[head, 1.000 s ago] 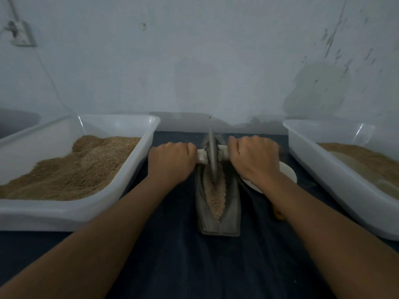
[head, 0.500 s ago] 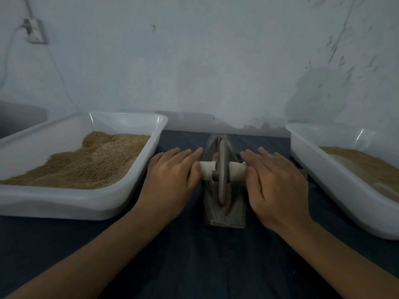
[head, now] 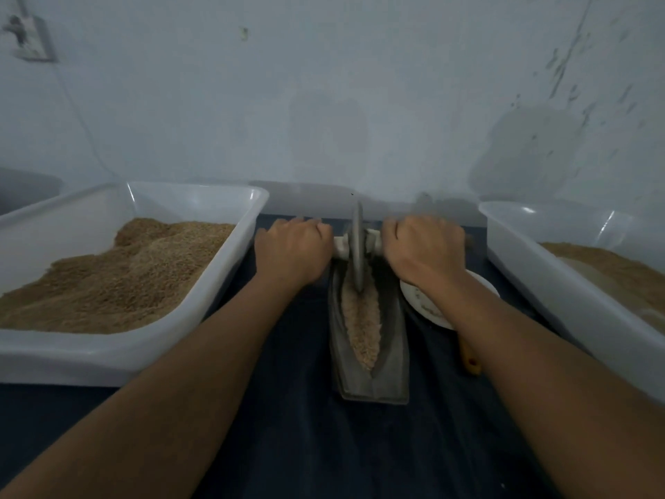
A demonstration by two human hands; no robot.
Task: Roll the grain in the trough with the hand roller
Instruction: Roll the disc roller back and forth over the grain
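The left hand (head: 293,252) is curled over the left end of the roller's handle (head: 340,246), knuckles up, and the right hand (head: 424,252) grips the right end the same way, so the roller (head: 357,246) sits between the two fists with its metal disc standing upright in the trough (head: 390,358). The disc is at the far end of the trough, towards the wall, and the grain (head: 361,327) lies in a narrow strip along the groove, running from the disc back to the near end.

From where I stand, the risk looks like this: the trough is narrow and sits loose on the dark tabletop (head: 306,444), so a push that leans to one side could ride the disc up the sloping wall and flick grain over the edge, or shove the whole trough askew. Pressing unevenly with one fist would do it. Running past the far end could also tip the roller out.

At the left edge of the tabletop is a white tub (head: 201,318) heaped with brown grain, piled highest towards its far side. At the right edge is a second white tub (head: 539,282) with a shallower layer of the same. A small white plate (head: 421,300) lies just right of the trough, partly under the right wrist; I cannot tell what is on it. An orange-handled thing (head: 469,358) lies near it.
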